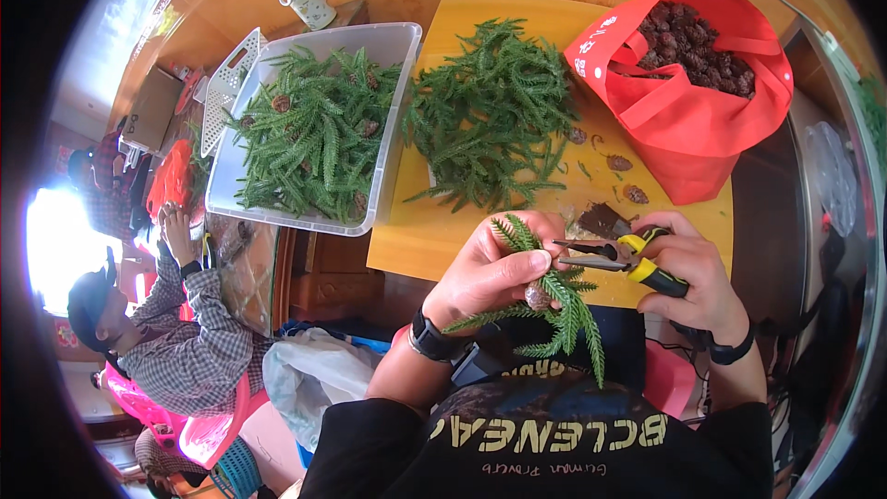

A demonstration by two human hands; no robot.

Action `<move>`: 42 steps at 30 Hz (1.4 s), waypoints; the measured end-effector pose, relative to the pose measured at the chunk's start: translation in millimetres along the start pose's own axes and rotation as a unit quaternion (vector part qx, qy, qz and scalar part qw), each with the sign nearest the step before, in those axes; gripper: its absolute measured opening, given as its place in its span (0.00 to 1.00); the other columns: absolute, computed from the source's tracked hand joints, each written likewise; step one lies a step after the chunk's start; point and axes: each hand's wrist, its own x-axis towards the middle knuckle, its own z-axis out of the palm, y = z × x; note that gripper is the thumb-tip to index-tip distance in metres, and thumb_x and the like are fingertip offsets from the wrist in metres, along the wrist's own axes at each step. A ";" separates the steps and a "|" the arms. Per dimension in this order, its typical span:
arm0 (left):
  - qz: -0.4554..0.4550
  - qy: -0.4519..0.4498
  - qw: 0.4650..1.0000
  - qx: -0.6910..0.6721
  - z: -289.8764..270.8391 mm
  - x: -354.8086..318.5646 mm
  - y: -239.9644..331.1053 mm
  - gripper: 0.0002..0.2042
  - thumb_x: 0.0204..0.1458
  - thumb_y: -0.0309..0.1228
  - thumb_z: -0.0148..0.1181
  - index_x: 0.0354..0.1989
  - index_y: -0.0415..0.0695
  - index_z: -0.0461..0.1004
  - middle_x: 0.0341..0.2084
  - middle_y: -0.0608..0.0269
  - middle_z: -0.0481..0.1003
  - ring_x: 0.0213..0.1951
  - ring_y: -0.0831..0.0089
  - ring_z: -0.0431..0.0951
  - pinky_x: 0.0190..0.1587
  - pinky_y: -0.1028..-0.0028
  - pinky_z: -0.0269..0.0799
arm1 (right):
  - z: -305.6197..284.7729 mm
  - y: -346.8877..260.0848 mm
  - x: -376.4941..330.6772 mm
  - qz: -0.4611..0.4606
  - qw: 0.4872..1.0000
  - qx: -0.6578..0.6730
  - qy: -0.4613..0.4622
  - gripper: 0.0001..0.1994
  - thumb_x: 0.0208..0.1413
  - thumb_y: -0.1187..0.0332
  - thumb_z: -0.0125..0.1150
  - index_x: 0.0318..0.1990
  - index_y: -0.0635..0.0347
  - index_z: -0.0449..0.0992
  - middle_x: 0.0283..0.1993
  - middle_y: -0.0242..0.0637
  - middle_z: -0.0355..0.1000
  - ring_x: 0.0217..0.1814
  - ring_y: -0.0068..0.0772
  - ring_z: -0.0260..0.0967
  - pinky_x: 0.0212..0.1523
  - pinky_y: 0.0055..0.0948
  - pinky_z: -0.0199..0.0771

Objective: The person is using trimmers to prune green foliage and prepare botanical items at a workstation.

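My left hand [494, 268] pinches a green artificial pine sprig [577, 319] between thumb and fingers, over the near edge of the yellow board. A small brown pine cone [537, 297] sits among its needles, just below my thumb. In my right hand [698, 282] is a pair of pliers [658, 277] with yellow and black handles. The plier jaws are parted and point left at the top of the sprig, close to my left fingertips. Whether they touch a stem or wire there, I cannot tell.
A heap of pine sprigs [490, 115] lies on the yellow board [425, 245]. Left of it stands a clear plastic bin [386, 166] of sprigs with cones. A red bag [674, 152] of pine cones [688, 46] stands at right, loose cones [635, 194] beside it. Another person [185, 351] works at far left.
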 end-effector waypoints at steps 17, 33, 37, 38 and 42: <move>0.121 0.069 0.953 0.268 10.8 3.6 10.3 0.03 0.47 0.22 0.57 0.30 0.37 0.73 0.27 0.65 0.70 0.31 0.79 0.68 0.34 0.79 0.62 | -1.1 -10.0 -6.4 0.036 0.999 -0.003 0.029 0.24 0.42 0.49 0.64 0.24 0.66 0.71 0.27 0.42 0.69 0.44 0.53 0.65 0.43 0.40 0.65; -0.015 0.066 0.987 0.144 10.9 -2.1 11.3 0.09 0.47 0.31 0.56 0.25 0.36 0.70 0.23 0.63 0.66 0.20 0.82 0.62 0.20 0.83 0.55 | -2.4 -7.0 -11.7 0.067 0.997 0.028 0.000 0.22 0.39 0.49 0.66 0.29 0.62 0.77 0.31 0.38 0.74 0.42 0.45 0.67 0.45 0.35 0.66; -0.016 0.052 0.987 0.153 12.6 -2.3 13.8 0.09 0.47 0.30 0.56 0.25 0.36 0.71 0.22 0.63 0.66 0.22 0.81 0.64 0.22 0.82 0.57 | -3.3 -11.7 -8.5 0.043 0.999 0.017 0.013 0.18 0.35 0.61 0.72 0.26 0.64 0.73 0.21 0.38 0.67 0.32 0.46 0.67 0.45 0.38 0.68; -0.016 0.051 0.987 0.152 14.3 -1.3 14.5 0.09 0.47 0.30 0.56 0.25 0.36 0.71 0.22 0.63 0.66 0.22 0.81 0.64 0.22 0.82 0.57 | -3.9 -12.2 -9.6 0.049 0.999 0.009 0.011 0.18 0.35 0.57 0.71 0.25 0.64 0.73 0.22 0.39 0.68 0.34 0.47 0.67 0.42 0.37 0.68; 0.040 0.097 0.970 0.219 16.3 1.7 11.7 0.04 0.45 0.25 0.57 0.25 0.37 0.71 0.23 0.62 0.69 0.22 0.78 0.65 0.24 0.81 0.60 | -0.5 -20.1 -11.0 0.057 0.995 -0.065 0.045 0.20 0.35 0.57 0.70 0.21 0.65 0.69 0.22 0.43 0.66 0.34 0.49 0.67 0.33 0.36 0.67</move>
